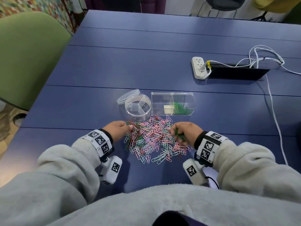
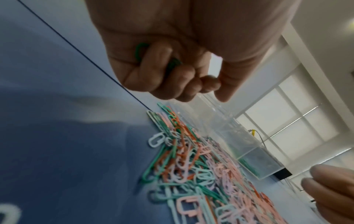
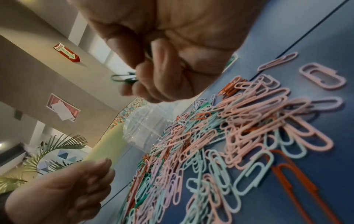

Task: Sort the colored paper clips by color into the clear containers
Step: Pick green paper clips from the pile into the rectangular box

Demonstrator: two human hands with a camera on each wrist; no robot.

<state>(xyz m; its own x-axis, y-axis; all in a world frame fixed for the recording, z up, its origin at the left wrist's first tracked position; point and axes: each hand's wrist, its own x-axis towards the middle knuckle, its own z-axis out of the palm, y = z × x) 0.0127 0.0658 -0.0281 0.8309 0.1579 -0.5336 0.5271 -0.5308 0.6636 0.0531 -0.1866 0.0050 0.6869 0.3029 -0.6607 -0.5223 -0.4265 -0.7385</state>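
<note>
Two clear containers (image 1: pixel 172 103) past one mixed clip pile (image 1: pixel 154 139) on the desk (image 1: pixel 114 62) — left hand (image 1: pixel 117 129) and right hand (image 1: pixel 185 132) each clutch green clips (image 1: pixel 180 136).

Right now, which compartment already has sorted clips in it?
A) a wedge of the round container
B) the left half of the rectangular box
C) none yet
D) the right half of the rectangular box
D: in the head view, green paper clips lie in the right half of the rectangular box, while its left half and the round container hold no clips.
</note>
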